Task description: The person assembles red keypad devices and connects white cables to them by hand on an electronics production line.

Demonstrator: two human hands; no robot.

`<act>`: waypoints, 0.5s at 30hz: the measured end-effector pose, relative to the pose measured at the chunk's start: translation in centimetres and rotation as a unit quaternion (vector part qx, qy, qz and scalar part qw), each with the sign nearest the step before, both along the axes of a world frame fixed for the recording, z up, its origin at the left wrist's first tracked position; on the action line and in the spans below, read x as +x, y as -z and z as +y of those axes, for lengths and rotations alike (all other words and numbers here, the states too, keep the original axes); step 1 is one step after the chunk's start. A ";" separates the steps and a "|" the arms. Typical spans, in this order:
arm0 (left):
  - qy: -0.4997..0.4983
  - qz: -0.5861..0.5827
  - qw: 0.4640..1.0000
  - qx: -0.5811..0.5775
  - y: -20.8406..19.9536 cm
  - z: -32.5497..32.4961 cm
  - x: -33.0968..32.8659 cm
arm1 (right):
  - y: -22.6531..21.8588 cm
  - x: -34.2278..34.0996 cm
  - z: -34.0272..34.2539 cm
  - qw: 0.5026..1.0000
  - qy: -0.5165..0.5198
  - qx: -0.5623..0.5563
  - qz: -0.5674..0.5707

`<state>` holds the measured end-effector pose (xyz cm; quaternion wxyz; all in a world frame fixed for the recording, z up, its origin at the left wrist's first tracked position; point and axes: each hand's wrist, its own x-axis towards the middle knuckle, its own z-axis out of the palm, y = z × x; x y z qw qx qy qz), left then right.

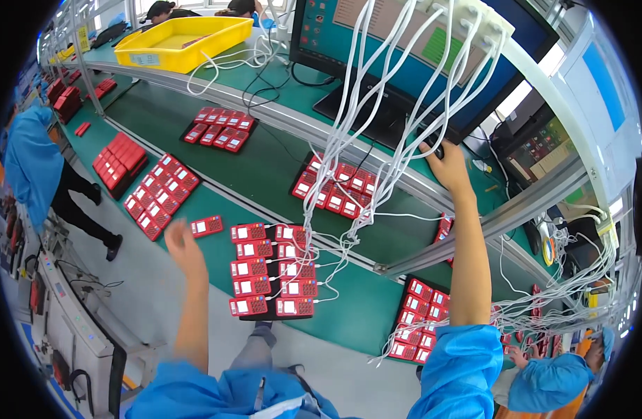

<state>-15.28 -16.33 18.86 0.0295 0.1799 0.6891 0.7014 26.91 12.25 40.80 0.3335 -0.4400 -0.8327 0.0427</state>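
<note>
My right hand (449, 167) reaches up to the shelf below the monitor (314, 52), its fingers over a black computer mouse (433, 143). My left hand (185, 248), smeared by motion, is beside a single red payment terminal (206, 225) at the bench edge; whether it touches it or holds anything is unclear. In front of me, two columns of red terminals (251, 287) lie on a black tray (271, 305), with white cables (330, 283) plugged into their sides. Thick bunches of white cable (356, 91) hang down from a white hub (478, 17) above.
More red terminals stand in rows (160, 192) and a stack (118, 162) at left. Filled trays lie on the far strip (220, 128), mid-bench (338, 185) and at right (419, 321). A yellow bin (185, 45) sits on the shelf. Co-workers in blue (34, 160) (555, 384) flank the bench.
</note>
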 end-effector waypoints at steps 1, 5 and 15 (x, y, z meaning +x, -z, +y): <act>-0.071 0.090 0.977 -0.177 8.8 -2.5 -2.2 | -0.6 -0.9 -0.1 1.000 -0.006 0.007 0.000; -0.102 -0.015 0.811 -0.577 26.5 -4.8 -3.9 | -1.0 -1.9 -0.9 0.999 0.016 0.023 -0.021; -0.221 -0.202 0.910 -0.289 25.5 -1.3 0.7 | -0.2 -0.4 -0.3 0.998 -0.003 0.034 -0.060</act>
